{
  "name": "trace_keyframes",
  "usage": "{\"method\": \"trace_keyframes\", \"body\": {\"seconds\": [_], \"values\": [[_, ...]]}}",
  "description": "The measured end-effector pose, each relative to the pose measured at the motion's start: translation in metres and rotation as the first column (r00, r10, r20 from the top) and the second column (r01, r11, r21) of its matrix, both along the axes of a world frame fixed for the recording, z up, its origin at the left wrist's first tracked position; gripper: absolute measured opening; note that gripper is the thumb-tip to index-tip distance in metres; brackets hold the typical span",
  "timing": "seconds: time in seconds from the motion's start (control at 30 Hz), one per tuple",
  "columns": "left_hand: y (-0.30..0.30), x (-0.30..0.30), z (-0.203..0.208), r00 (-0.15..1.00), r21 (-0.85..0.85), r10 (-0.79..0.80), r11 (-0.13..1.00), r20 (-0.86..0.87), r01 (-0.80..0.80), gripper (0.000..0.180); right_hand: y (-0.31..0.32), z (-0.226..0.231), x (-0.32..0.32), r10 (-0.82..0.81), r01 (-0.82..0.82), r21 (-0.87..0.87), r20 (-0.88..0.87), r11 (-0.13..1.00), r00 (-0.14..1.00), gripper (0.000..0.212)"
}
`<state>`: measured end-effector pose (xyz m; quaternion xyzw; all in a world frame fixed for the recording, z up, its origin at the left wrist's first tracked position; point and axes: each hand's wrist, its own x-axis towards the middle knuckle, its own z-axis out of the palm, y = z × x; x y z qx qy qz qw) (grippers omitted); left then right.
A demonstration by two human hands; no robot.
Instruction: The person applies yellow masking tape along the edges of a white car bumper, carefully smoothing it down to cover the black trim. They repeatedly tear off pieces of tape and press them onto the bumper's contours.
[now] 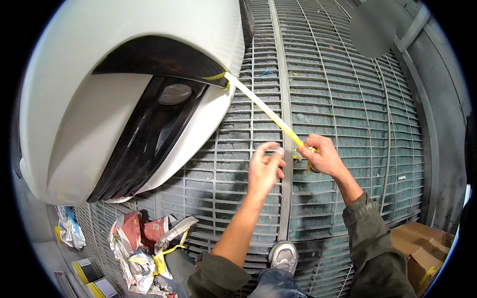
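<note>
A long strip of yellow masking tape (263, 108) stretches taut from the corner of a black trim panel (159, 53) on a white car body (198, 22). Its lower end is pinched in my right hand (320, 155), which is closed, with crumpled yellow bits hanging below the fingers. More yellow tape runs along the trim's edge where the strip comes away. My left hand (266, 168) is raised just left of the right one, fingers loosely bent and apart, holding nothing that I can see. Below the trim sits a dark headlight (166, 102).
Metal floor grating (343, 114) lies underfoot. Crumpled masking paper with yellow tape (144, 248) is heaped at lower left. Yellow-and-black boxes (87, 270) stand along the left wall. An open cardboard box (422, 243) is at lower right, beside the grey wall (439, 124).
</note>
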<state>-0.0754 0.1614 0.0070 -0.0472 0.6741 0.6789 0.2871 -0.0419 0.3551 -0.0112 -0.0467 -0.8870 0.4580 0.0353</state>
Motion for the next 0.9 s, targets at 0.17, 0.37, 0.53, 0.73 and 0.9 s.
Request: {"method": "trace_keyframes", "body": {"seconds": [0.17, 0.37, 0.53, 0.73, 0.9], "values": [[-0.013, -0.037, -0.005, 0.989, 0.024, 0.151, 0.988, 0.004, -0.151, 0.043, -0.004, -0.012, 0.029, 0.004, 0.006, -0.125, 0.081, 0.992, 0.997, 0.024], [0.007, -0.06, 0.004, 0.988, 0.17, 0.15, 0.975, -0.026, -0.144, 0.034, -0.02, -0.009, 0.054, 0.077, -0.054, -0.172, 0.125, 0.984, 0.989, 0.026], [0.009, -0.048, 0.001, 0.967, 0.149, 0.221, 0.968, -0.128, -0.202, 0.022, -0.024, -0.01, 0.072, 0.076, -0.035, -0.277, 0.14, 0.96, 0.987, 0.028], [-0.013, -0.033, 0.015, 0.931, 0.135, 0.252, 0.966, -0.265, -0.223, 0.019, -0.033, 0.002, 0.074, 0.098, -0.053, -0.358, 0.11, 0.932, 0.989, 0.023], [-0.024, -0.022, 0.024, 0.936, 0.071, 0.26, 0.965, -0.238, -0.251, 0.018, -0.035, 0.0, 0.077, 0.093, -0.045, -0.369, 0.113, 0.928, 0.989, 0.019]]}}
